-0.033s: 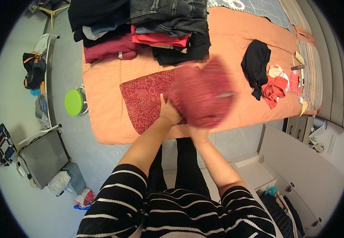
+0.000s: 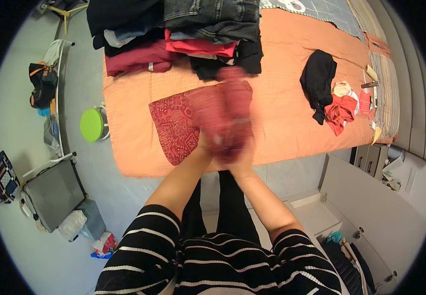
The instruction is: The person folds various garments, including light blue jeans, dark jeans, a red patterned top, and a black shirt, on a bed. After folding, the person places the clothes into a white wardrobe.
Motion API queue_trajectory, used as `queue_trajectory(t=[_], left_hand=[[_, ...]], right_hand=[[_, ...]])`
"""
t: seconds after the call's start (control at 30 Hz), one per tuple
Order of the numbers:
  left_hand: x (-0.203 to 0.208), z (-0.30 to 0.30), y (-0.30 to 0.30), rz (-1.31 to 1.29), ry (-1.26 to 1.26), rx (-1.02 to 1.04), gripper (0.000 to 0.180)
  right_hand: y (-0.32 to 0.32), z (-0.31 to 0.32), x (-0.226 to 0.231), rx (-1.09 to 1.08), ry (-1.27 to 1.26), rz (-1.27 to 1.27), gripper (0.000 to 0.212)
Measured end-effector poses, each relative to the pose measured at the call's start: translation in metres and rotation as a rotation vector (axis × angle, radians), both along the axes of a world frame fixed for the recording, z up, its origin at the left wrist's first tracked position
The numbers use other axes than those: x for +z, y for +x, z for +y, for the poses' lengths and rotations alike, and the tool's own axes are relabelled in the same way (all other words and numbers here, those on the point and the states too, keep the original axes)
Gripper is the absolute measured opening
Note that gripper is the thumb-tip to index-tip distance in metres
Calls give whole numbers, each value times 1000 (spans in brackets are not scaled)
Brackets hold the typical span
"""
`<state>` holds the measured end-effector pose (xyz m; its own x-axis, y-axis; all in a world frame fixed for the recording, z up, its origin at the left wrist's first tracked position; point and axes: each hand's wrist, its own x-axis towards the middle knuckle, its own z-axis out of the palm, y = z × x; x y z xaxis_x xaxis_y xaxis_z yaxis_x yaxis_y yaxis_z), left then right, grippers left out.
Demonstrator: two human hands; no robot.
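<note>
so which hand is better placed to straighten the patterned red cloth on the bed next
Probably the left hand: it is nearer the exposed left part of the patterned red cloth, while the right hand sits farther right. Both are at the blurred red garment, their grips unclear.

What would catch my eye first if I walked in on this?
Probably the blurred red garment in the middle, at the person's left hand and right hand, with a patterned red cloth spread on the orange bedspread behind it. Next, perhaps the tall piles of folded clothes at the top, and the bright green stool left of the bed.
</note>
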<state>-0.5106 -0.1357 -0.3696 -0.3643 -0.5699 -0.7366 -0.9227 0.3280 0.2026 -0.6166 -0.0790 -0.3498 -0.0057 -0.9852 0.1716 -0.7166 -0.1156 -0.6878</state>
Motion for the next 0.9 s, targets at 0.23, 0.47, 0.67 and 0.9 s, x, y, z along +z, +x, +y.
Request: queue_trajectory(t=[0.23,0.47,0.67,0.9], left_hand=[[-30,175,104,714,-238,78,38],[23,56,106,420,-821,415,55],[-77,53,100,82,-610,528,62],[-108,54,116,263,-641,529,70]], right_hand=[[57,25,-67,425,-56,607,62],[33,-4,-7,629,481,135,74],[26,-26,-41,171,473,546,78],[21,-31,-80,206,584,580,84]])
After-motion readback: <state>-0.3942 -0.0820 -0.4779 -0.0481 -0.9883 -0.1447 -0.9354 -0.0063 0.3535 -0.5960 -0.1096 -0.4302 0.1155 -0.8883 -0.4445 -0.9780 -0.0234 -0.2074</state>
